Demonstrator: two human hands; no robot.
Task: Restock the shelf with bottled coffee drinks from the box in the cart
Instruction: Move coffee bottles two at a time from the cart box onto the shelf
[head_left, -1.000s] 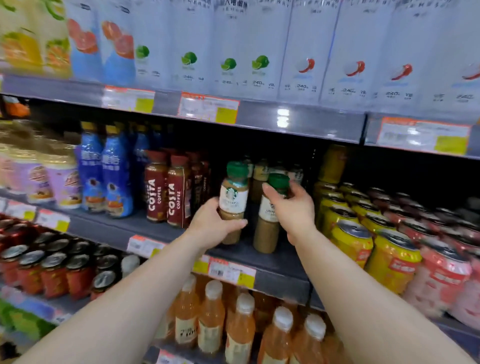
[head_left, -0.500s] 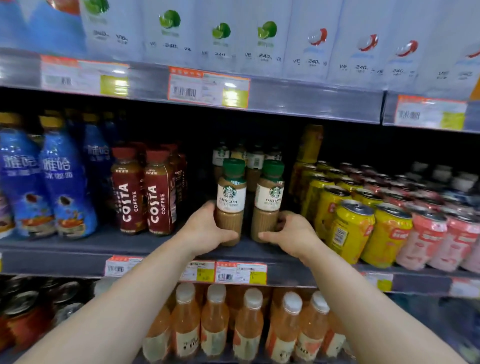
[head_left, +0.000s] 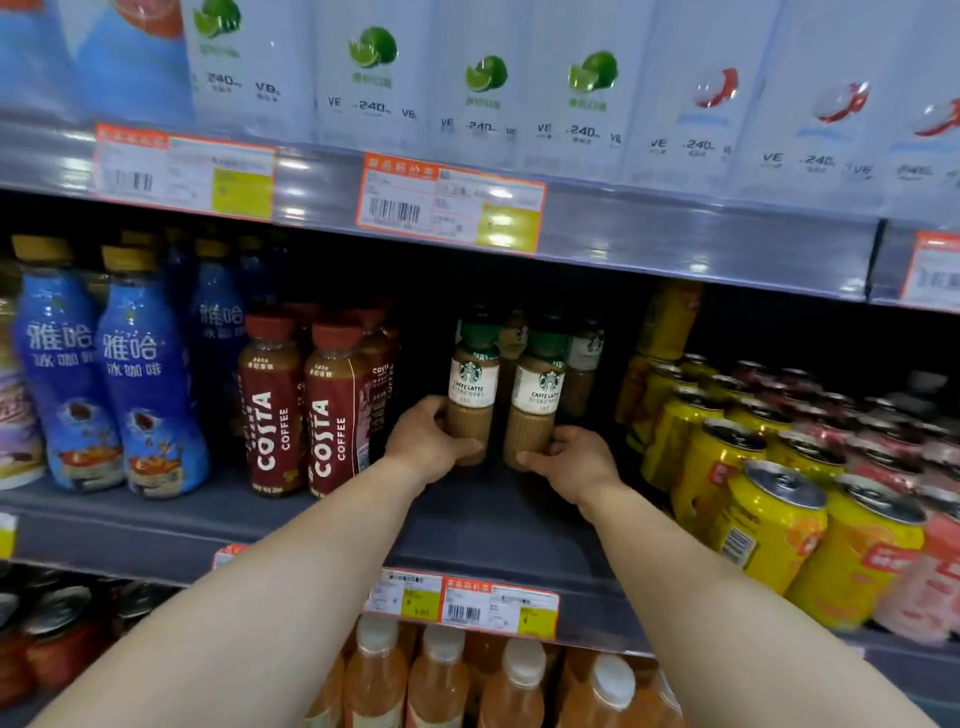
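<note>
Left hand (head_left: 427, 441) curling round lower body of left latte bottle (head_left: 471, 395), thumb lying across its front. Right hand (head_left: 579, 460) gripping base of right latte bottle (head_left: 537, 402) the same way. Both bottles standing upright on shelf (head_left: 498, 525), just beside each other. More green-capped bottles (head_left: 584, 358) standing behind grips; Costa bottles (head_left: 298, 410) sitting left of left hand, yellow cans (head_left: 769, 525) sitting right of right hand.

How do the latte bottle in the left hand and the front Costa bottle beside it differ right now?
The latte bottle has a green cap and white label; the Costa bottle has a red cap and dark red wrap. The left hand grips the latte bottle; nothing touches the Costa bottle. The latte bottle sits further back. Both stand upright on the shelf.
</note>
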